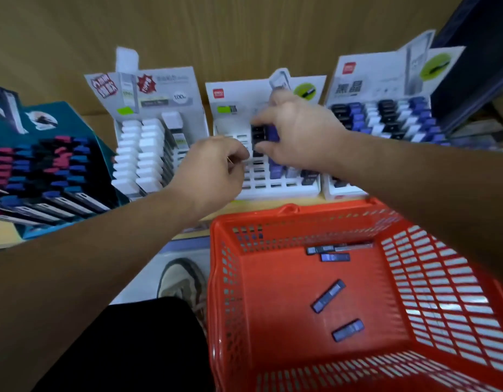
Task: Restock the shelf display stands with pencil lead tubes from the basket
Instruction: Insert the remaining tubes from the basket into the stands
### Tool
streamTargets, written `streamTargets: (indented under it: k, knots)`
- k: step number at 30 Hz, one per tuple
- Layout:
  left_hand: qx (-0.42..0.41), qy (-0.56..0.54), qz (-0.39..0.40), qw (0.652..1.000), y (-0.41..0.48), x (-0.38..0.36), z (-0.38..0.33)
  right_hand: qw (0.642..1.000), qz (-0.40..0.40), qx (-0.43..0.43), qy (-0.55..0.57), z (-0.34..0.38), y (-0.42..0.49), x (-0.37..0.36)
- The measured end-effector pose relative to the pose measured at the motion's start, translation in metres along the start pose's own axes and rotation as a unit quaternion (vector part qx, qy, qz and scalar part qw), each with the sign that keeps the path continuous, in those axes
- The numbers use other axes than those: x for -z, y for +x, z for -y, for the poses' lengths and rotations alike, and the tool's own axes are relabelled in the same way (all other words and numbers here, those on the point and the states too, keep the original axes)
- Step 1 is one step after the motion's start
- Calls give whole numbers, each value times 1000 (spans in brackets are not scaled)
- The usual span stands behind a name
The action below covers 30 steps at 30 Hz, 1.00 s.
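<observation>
A white display stand (275, 188) with many bare slots stands in the middle of the shelf. My right hand (298, 134) hovers over it and grips a small bunch of pencil lead tubes (265, 134), black and purple, against the slots. My left hand (213, 168) is just left of it, fingers curled; whether it holds anything is hidden. Below, an orange basket (224, 292) holds several dark tubes, among them one tube (328, 296) lying diagonally on the floor of the basket and two tubes (335, 251) by the far wall.
A full stand of white tubes (144, 154) is on the left, a teal stand (49, 171) with pink, blue and black tubes further left. At right a stand (386, 117) filled with black, blue and white tubes. My shoe (182, 281) shows beside the basket.
</observation>
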<state>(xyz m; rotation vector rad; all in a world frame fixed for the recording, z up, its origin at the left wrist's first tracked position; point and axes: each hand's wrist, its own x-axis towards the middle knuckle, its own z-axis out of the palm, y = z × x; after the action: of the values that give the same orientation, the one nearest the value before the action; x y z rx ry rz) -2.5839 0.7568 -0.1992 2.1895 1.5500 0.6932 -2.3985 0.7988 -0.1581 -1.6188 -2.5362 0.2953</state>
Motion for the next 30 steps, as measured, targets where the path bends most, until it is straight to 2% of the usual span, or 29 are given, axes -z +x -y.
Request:
streamTargets:
  k: [3, 5, 7, 10, 12, 14, 18, 21, 26, 28, 30]
  knots:
    - [-3, -41, -5, 999, -11, -6, -24, 996, -85, -15, 23, 3, -52, 14]
    - [-10, -65, 18, 998, -22, -22, -45, 994, -90, -40, 43, 4, -102, 13]
    - [-15, -80, 95, 992, -37, -48, -62, 993, 7, -116, 34, -3, -154, -2]
    - [-11, -51, 242, 969, -69, -102, -74, 958, 169, -230, 29, -24, -221, -43]
    - [19, -11, 314, 949, -94, -140, -73, 938, 236, -251, 36, -37, -252, -77]
    - [52, 13, 354, 934, -117, -178, -68, 921, 291, -255, 50, -47, -269, -115]
    - [116, 9, 328, 937, -142, -246, -63, 901, 348, -241, 94, -69, -275, -183]
    - [134, 41, 307, 941, -146, -282, -65, 897, 388, -195, 86, -83, -278, -210]
    - [86, -2, 321, 943, -140, -311, -59, 900, 408, -143, 53, -95, -277, -245]
    - [75, 32, 356, 931, -136, -306, -58, 894, 430, -121, 34, -96, -270, -243]
    - [78, 55, 367, 925, -128, -296, -57, 897, 418, -132, 55, -101, -268, -233]
